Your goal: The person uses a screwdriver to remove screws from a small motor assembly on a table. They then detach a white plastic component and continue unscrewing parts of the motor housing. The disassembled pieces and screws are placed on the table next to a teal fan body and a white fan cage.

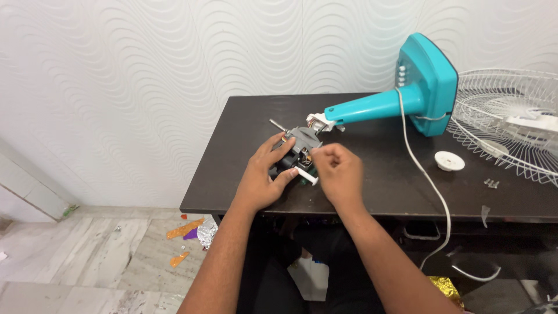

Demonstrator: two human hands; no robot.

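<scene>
At frame centre, the left hand [263,177] cupped one grey fan motor [300,146] on the dark table [372,186]; the right hand [339,172] pinched at its top. One teal fan stand [407,96], one white grille [511,125], one white cap [449,161] lay right.

A dark table [372,192] is filling the frame's middle, carrying a teal fan stand [407,96], white grille [511,125], round white cap [449,161], white cord [427,174] and two screws [492,184] at right.

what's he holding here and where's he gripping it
A small fan motor with a metal shaft. The left hand wraps its lower left side, thumb near a white tube. The right hand pinches at its right side; what the fingertips grip is hidden.
</scene>
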